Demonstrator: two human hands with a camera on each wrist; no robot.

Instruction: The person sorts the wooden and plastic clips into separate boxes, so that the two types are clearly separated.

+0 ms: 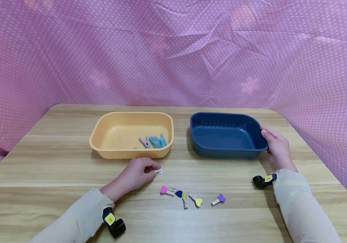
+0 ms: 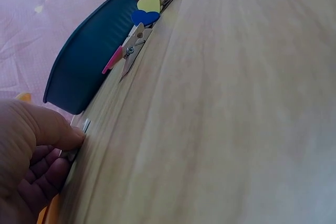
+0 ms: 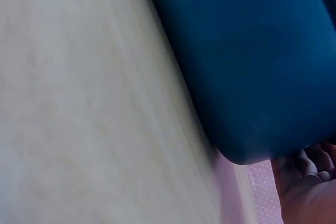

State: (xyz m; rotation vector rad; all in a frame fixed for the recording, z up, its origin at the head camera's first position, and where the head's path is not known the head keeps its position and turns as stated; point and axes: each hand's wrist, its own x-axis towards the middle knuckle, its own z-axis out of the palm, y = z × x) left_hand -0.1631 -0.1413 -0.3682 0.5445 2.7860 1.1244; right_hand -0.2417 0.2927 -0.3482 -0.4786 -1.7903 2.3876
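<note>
In the head view my left hand (image 1: 137, 173) is just in front of the yellow basin (image 1: 105, 152). Its thumb and fingers pinch a small white clothespin (image 1: 159, 171), mostly hidden by the fingertips, low over the table. My right hand (image 1: 279, 150) grips the right end of the dark blue basin (image 1: 226, 153), thumb at the rim and fingers along the outer wall. The right wrist view shows this basin's side (image 3: 252, 66) above the fingers. Inside the yellow basin, at its right end, lie blue clothespins (image 1: 158, 141) and a greyish-purple clothespin (image 1: 145, 142).
Several small wooden clothespins with heart tops lie on the table (image 1: 237, 219) between my arms: a pink one (image 1: 164, 190), a dark blue one (image 1: 178, 193), two yellow-green ones (image 1: 198, 202) and a purple one (image 1: 221, 198). A pink dotted cloth (image 1: 173, 67) hangs behind and beside the table.
</note>
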